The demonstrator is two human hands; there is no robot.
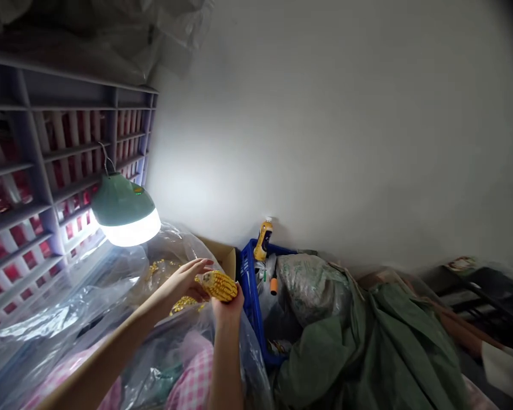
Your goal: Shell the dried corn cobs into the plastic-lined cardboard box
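Two hands meet on the dried corn cob (219,286) above the cardboard box (220,251): your left hand (182,280) spreads its fingers (200,263) apart on the tip, your right hand (227,307) clamps beneath; stiff, light and knobbly, it's best gripped mid-cob.

We note the right hand (227,310) gripping a corn cob (219,286), the open left hand (183,280) just beside it, above loose kernels (183,304).

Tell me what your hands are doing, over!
Right hand gripping yellow corn cob. Left hand against it, fingers spread. Loose kernels on clear plastic bag below.
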